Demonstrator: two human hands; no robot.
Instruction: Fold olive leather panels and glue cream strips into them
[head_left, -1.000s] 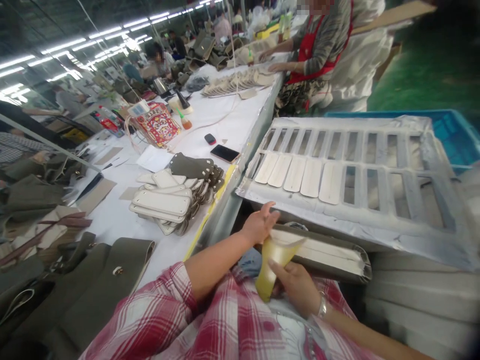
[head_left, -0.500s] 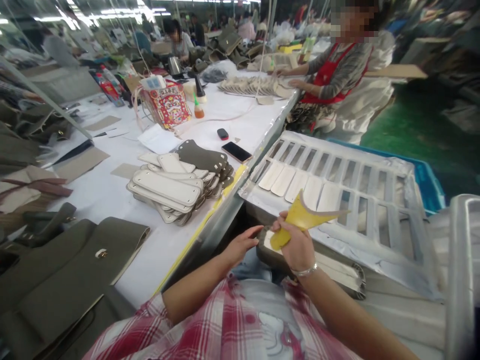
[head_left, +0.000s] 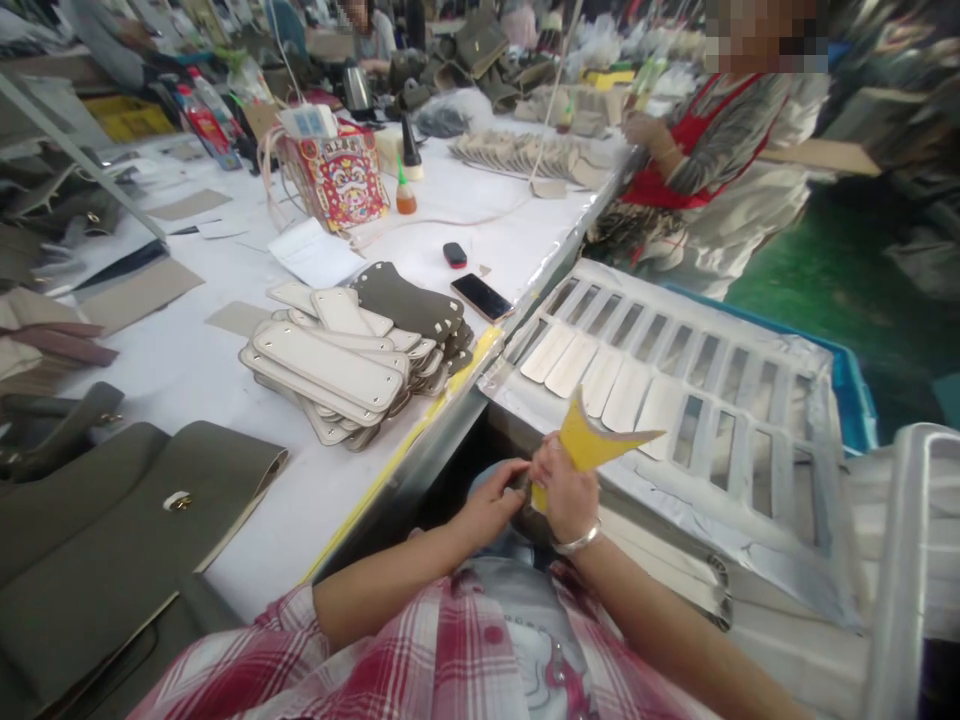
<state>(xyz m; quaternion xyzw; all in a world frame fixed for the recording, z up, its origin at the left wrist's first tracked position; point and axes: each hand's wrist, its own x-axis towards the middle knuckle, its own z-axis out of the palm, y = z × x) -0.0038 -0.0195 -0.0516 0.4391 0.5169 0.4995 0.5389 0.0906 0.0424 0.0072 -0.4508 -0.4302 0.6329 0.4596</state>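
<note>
My right hand (head_left: 568,495) is wrapped round a yellow fishtail-shaped scraper (head_left: 600,442), its two points facing up and to the right. Beside it, my left hand (head_left: 491,503) has its fingers closed at the near-left end of a dark olive leather bag piece, whose pale lining strip (head_left: 660,552) runs off to the right under my right forearm. Both hands nearly touch, and the left fingertips partly hide the edge they hold. Pale oblong strips (head_left: 600,380) lie in a row on the slotted grey rack (head_left: 679,520) just beyond.
On the white table (head_left: 405,420) are stacked pale and olive flaps (head_left: 330,370), a phone (head_left: 482,297), a patterned red bag (head_left: 341,180) and a small glue bottle (head_left: 406,195). Olive bag panels (head_left: 142,520) lie at left. A co-worker in a red apron (head_left: 686,150) stands across.
My left fingers have closed onto the end of the bag piece. My right hand and the yellow scraper have moved slightly left, and the scraper has turned more upright. The view has shifted a little.
</note>
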